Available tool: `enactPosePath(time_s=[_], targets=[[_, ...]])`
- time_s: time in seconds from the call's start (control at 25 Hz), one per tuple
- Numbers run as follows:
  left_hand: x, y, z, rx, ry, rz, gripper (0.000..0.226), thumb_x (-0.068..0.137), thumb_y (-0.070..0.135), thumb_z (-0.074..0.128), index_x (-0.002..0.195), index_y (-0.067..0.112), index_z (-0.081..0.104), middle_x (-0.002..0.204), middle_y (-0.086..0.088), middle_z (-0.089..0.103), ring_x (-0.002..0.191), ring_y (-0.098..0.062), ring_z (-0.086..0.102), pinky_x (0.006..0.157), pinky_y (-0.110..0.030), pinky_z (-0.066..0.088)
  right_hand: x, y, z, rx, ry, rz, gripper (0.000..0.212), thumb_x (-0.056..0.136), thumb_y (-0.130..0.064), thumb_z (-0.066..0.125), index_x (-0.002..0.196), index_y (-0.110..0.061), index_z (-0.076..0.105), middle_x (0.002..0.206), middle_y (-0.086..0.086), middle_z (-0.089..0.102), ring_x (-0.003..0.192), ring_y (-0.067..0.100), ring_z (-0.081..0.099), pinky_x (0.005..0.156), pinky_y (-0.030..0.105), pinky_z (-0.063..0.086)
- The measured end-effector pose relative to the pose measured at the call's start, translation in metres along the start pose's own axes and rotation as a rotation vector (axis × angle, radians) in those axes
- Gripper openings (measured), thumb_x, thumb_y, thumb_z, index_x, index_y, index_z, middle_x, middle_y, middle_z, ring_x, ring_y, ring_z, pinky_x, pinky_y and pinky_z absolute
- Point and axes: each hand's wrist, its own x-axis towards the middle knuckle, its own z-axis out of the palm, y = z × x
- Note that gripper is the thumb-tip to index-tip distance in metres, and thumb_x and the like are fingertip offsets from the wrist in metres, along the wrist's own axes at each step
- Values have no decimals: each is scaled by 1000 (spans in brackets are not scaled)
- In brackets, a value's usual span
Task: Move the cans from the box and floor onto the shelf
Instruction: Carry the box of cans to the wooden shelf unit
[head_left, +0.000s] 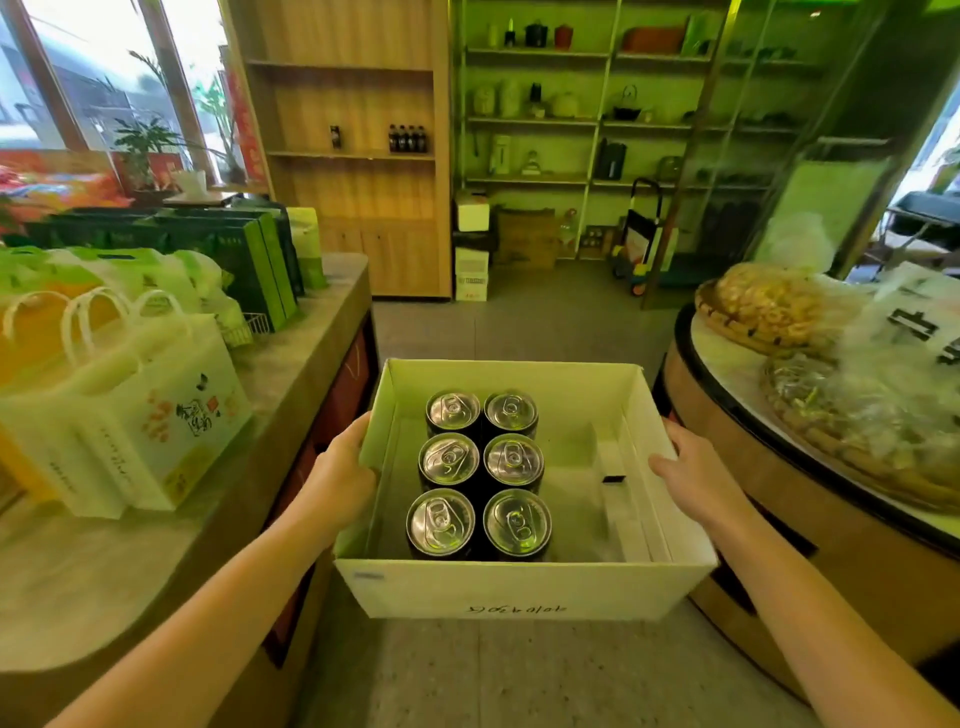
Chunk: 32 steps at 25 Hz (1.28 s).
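On my far left runs a long counter (311, 358) loaded with white handled gift bags (156, 410) near me and dark green boxes (249, 249) farther along; its edge sits just beside the left wall of what I carry. My left hand (340, 475) clamps the left wall of the white cardboard box (519, 587), thumb over the rim and fingers hidden outside. Inside the box stand six black cans (480, 473), upright, silver tops up, two across and three deep, packed against the left half; the right half of the floor is bare apart from a folded cardboard strip along the right wall. My right hand (688, 480) holds the right wall the same way, fingers curled over the rim. The box hangs in the aisle between the counter and a round display table (779, 499) on the right, which bears wrapped trays of snacks (769, 306) and stands just beside the box's right wall. Far ahead, past open floor, rises the wooden shelf (353, 156) with a few dark bottles (408, 139) on one level; to its right a metal rack (597, 124) holds teapots and jars, with stacked cartons (471, 249) at its foot
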Motion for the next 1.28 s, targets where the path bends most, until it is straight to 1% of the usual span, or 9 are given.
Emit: enactPosePath(time_s=[0.08, 0.2, 0.4, 0.52, 0.6, 0.76, 0.96, 1.08, 1.28], targets=[[6, 6, -11, -5, -4, 13, 62, 86, -12, 44, 135, 26, 41, 104, 2, 57, 103, -23, 57, 82, -36, 50, 5, -12, 0, 9, 3, -11, 44, 88, 4, 42, 127, -14, 50, 118, 10, 61, 93, 18, 53, 69, 27, 38], [19, 13, -25, -8, 3, 12, 60, 87, -11, 44, 136, 22, 40, 110, -3, 58, 98, -19, 53, 80, -33, 46, 18, -27, 8, -6, 6, -21, 45, 87, 5, 44, 128, -12, 49, 120, 13, 61, 95, 20, 54, 77, 27, 38], [59, 25, -33, 26, 16, -5, 63, 87, -12, 44, 141, 19, 33, 134, -14, 51, 123, -33, 47, 92, -42, 45, 55, -37, 22, 11, 15, 15, 43, 89, 4, 44, 130, -8, 46, 126, 15, 57, 107, 26, 53, 82, 28, 36], [98, 31, -28, 34, 5, -9, 62, 87, -12, 44, 141, 17, 33, 136, -15, 50, 125, -33, 46, 93, -43, 43, 93, -38, 28, 13, 10, 24, 42, 89, 4, 44, 129, -7, 48, 125, 16, 57, 100, 21, 50, 80, 28, 35], [130, 36, -22, 38, 7, -18, 61, 88, -12, 44, 141, 17, 33, 136, -15, 50, 125, -33, 46, 92, -42, 44, 126, -37, 32, 22, 7, 30, 43, 88, 4, 44, 130, -6, 47, 126, 16, 57, 104, 24, 52, 81, 28, 35], [213, 56, -4, 34, 52, -30, 60, 88, -11, 44, 140, 16, 33, 135, -16, 50, 123, -34, 47, 80, -35, 42, 220, -37, 37, 44, -16, 23, 42, 90, 1, 43, 131, -8, 45, 129, 16, 54, 117, 31, 50, 84, 31, 35], [338, 93, 15, 17, 133, -43, 62, 86, -15, 43, 141, 13, 32, 138, -18, 46, 126, -36, 44, 88, -42, 44, 372, -53, 37, 52, -48, -28, 42, 91, 0, 43, 132, -9, 44, 130, 15, 53, 118, 30, 50, 83, 30, 35], [410, 110, 21, 24, 182, -46, 61, 86, -13, 45, 140, 12, 33, 137, -18, 47, 125, -35, 45, 84, -39, 44, 457, -67, 42, 21, -68, -41, 43, 91, 0, 43, 133, -9, 43, 132, 16, 52, 118, 31, 49, 84, 33, 36], [534, 118, 19, 44, 189, -55, 61, 87, -12, 44, 141, 14, 32, 136, -16, 49, 124, -34, 47, 78, -34, 41, 583, -85, 68, 10, -101, -68, 40, 90, 1, 42, 129, -10, 47, 128, 15, 55, 100, 22, 50, 79, 33, 37]])
